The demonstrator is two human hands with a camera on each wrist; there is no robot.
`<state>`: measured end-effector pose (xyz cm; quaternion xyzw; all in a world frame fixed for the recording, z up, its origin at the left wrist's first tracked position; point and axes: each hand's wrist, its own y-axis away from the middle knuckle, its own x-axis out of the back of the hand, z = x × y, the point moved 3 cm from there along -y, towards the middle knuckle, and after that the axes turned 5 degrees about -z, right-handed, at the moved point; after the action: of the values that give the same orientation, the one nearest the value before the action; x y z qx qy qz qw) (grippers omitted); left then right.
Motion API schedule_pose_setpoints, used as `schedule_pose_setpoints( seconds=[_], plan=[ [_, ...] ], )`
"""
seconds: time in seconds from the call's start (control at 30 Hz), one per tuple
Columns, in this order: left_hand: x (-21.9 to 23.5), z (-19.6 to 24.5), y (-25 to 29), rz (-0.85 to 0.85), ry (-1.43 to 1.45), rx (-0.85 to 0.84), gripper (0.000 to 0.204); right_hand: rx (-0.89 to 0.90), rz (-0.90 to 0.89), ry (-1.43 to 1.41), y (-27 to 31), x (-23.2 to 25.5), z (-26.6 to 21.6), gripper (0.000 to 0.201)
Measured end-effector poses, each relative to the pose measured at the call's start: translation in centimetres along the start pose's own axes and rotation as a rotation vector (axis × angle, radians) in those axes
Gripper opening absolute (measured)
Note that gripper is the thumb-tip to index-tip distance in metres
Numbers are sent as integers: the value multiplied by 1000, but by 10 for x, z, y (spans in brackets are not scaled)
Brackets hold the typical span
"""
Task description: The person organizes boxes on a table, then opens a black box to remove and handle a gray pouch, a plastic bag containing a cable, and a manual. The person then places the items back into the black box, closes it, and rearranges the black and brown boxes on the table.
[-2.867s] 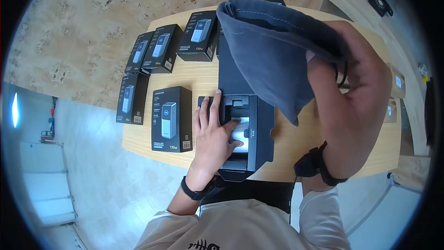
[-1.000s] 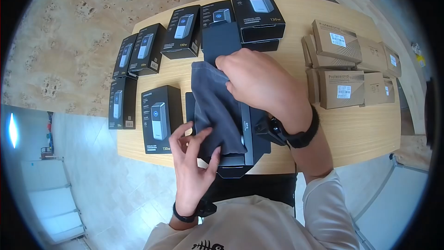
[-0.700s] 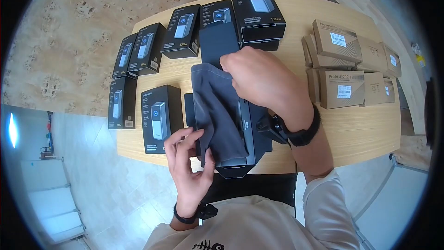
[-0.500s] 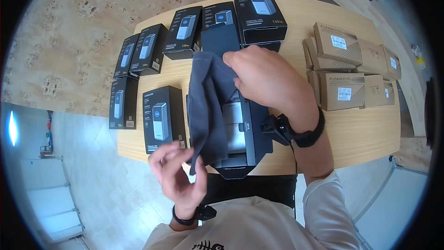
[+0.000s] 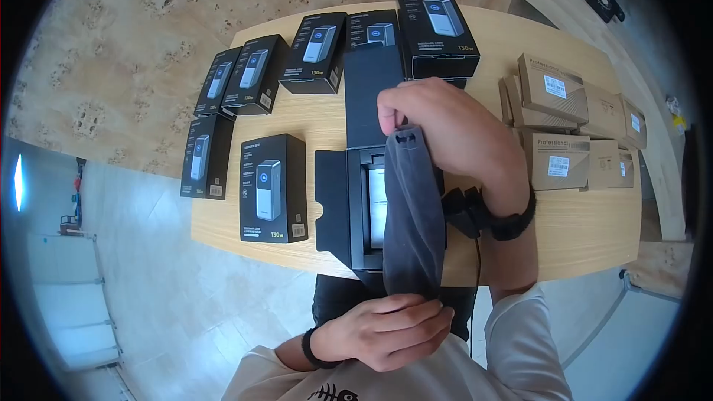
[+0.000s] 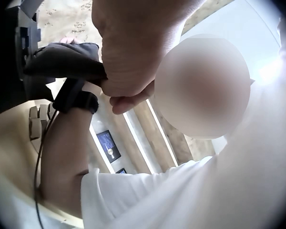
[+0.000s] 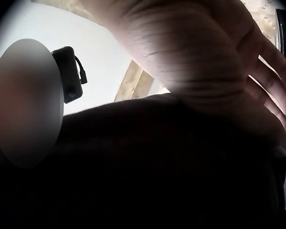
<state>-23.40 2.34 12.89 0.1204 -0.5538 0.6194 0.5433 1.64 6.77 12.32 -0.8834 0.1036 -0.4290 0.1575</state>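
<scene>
A dark grey cloth pouch (image 5: 413, 215), folded into a long narrow strip, is stretched lengthwise in the head view. My right hand (image 5: 440, 115) grips its far end, where a slotted hem shows. At the near end, my left hand (image 5: 386, 332) pinches the cloth close to the body. Beneath the strip lies an open black box (image 5: 359, 208), its lid (image 5: 373, 93) folded back and a side flap (image 5: 332, 197) spread left. A white item (image 5: 377, 204) inside it is partly covered by the pouch. The pouch (image 6: 62, 62) also shows dark in the left wrist view.
A closed black box (image 5: 272, 189) stands left of the open one. Several more black boxes (image 5: 316, 48) line the far and left table edges. Brown cardboard boxes (image 5: 557, 156) are stacked at the right. A cable (image 5: 477, 267) hangs from the right wrist camera.
The pouch has moved right across the open box and is now folded narrow. My left hand has swung right and closer to the body with its end, while my right hand still holds the far end.
</scene>
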Motion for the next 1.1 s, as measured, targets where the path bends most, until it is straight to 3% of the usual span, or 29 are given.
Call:
schedule_pose_setpoints(
  seconds=[0.17,0.27,0.33,0.4,0.43,0.5,0.53,0.6,0.7,0.8,0.97,1.1],
  plan=[
    [-2,1,-2,12,90,15,15,14,40,-47,-1,10,-7,15],
    [7,1,6,61,72,22,20,-39,-38,-115,-5,16,-16,14],
    [17,-6,25,244,299,157,19,-152,-91,-41,-6,13,-19,14],
    [11,-5,43,540,103,514,16,-184,-71,58,-6,4,-13,13],
    [11,-14,44,464,-96,608,28,-214,-56,154,-7,2,-12,13],
    [2,-35,52,587,66,797,31,-288,-106,165,-7,-1,-11,13],
    [2,-38,53,585,67,795,31,-272,-82,203,-7,-3,-11,14],
    [1,-49,55,460,76,998,37,-257,-62,238,-6,-7,-9,15],
    [-1,-52,55,312,32,1063,41,-235,-74,252,-4,-14,-6,15],
    [1,-52,55,191,-22,1050,40,-208,-91,277,-3,-17,-7,14],
    [5,-55,58,217,-23,945,42,-337,-223,260,-7,-11,-23,16],
    [5,-53,37,191,-97,976,47,-272,-130,278,1,-26,-14,13]
  ],
)
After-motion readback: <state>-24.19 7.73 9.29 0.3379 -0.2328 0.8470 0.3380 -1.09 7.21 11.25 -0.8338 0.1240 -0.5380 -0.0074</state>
